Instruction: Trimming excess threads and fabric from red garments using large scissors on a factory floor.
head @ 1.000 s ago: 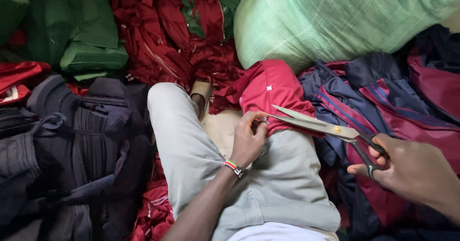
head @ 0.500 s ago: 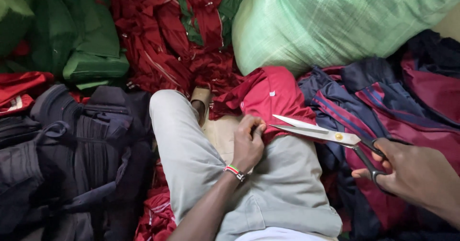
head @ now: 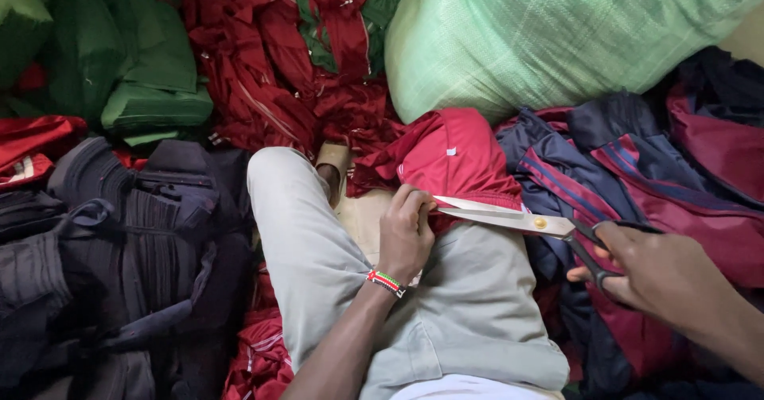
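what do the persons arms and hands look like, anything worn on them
Both forearms are bare, with no sleeves or gloves in view. The left hand has a beaded wristband in red, green, white and black at the wrist. The right hand shows no ring, watch or band.

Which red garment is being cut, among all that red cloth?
Start at the big pale green sack top right. Just below its left end, a red garment lies on the person's grey-trousered knee. Unlike the heaped dark-red cloth behind, the left hand pinches it at the scissors.
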